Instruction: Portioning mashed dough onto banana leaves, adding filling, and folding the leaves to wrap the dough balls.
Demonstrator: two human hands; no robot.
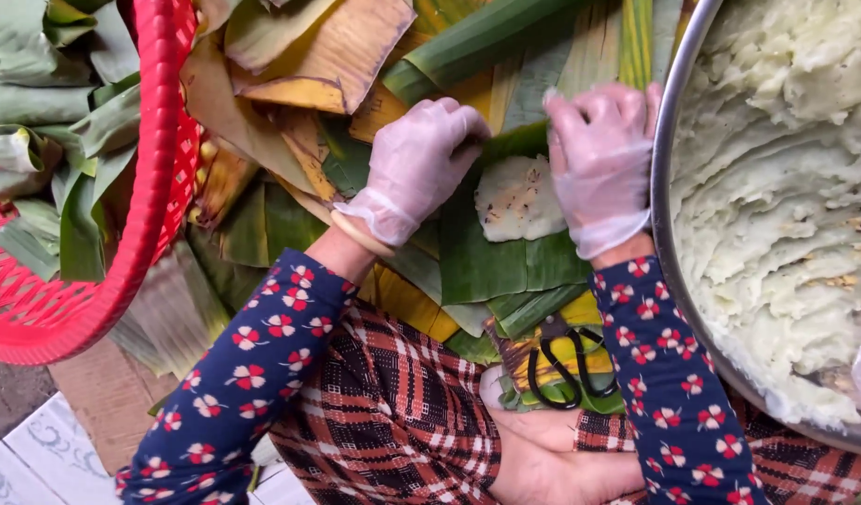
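Observation:
My left hand (pixel 416 164) and my right hand (pixel 599 159), both in thin clear gloves, pinch the far edge of a green banana leaf (pixel 491 266). A flat white patty of dough (pixel 516 198) with dark specks lies on the leaf between the two hands. The leaf's top edge is lifted and folding toward the patty. Both sleeves are navy with red and white flowers.
A large metal bowl (pixel 669 187) of white dough fills the right side. A red plastic basket (pixel 154 168) of folded leaves stands at the left. Black-handled scissors (pixel 561 360) lie on leaves near my lap. Yellowed and green leaves cover the ground behind.

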